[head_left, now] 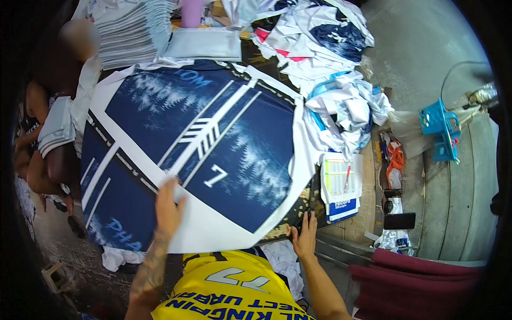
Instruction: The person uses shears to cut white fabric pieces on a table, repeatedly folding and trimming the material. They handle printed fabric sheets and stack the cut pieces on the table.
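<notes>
A large sheet of printed fabric panels [240, 176], navy with pale tree shapes, stripes and white margins, lies spread over a dark table [280, 226]. My left hand [168, 208], slightly blurred, rests on the fabric's white band, fingers extended toward the middle and thumb apart. My right hand [304, 232] lies with spread fingers on the dark tabletop beside the fabric's lower right edge, just below a pad of papers [338, 176] with a red pen on it. Neither hand visibly grips anything.
Folded pale fabric stacks [128, 32], a pink cylinder [191, 10] and crumpled fabric piles [341, 112] line the back and right. A blue plastic holder [437, 128], dark phone [400, 221] and maroon cloth [410, 272] are at right. Another person [34, 122] is at left.
</notes>
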### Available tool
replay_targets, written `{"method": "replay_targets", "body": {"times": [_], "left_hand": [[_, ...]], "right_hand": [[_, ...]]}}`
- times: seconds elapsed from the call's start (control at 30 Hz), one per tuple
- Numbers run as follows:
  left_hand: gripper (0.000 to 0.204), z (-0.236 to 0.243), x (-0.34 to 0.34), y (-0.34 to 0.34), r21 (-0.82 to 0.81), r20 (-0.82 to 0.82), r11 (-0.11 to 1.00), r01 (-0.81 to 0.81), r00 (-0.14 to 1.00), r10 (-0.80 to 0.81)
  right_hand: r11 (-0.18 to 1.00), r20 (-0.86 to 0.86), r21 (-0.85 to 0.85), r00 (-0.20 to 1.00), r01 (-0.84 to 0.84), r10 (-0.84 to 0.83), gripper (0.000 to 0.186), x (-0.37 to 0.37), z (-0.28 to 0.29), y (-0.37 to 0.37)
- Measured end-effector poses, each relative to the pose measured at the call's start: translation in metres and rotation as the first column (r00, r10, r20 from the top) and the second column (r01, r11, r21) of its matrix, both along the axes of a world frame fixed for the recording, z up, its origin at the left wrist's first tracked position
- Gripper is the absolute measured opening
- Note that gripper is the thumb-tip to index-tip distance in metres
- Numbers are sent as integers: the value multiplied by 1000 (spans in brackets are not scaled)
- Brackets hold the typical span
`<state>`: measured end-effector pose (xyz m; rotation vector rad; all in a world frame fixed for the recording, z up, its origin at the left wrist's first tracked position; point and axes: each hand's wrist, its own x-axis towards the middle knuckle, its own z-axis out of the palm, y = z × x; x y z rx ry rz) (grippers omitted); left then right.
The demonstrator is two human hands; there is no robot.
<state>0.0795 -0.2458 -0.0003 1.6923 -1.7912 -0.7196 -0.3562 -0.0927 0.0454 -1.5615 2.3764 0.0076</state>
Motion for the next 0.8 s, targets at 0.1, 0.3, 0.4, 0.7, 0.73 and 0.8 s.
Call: {"method": "replay_targets", "body": {"times": [0.1,0.3,0.4,0.7,0.73,0.8], "left_hand": [[41,15,-85,104,-57,70,925,375,926,-371],[32,24,-158,154,-23,171,879,475,869,-465],[20,28,-157,164,68,78,900,431,897,-435],[9,37,-171,191,-101,-75,995,-12,997,4],[8,37,-173,191,-91,-63,995,-33,998,27],[9,36,-176,193,-75,-50,996,-50,998,46]], "right_hand": [[975,119,-217,993,51,-25,71,-17,-2,14],[979,187,-175,980,104,-71,50,-37,5,4],[975,301,-157,948,159,-106,38,-67,0,6],[903,835,331,531,-275,-144,44,-144,70,102],[853,823,355,561,-382,-91,50,-139,72,101],[689,772,445,635,-572,29,61,-122,65,86]]}}
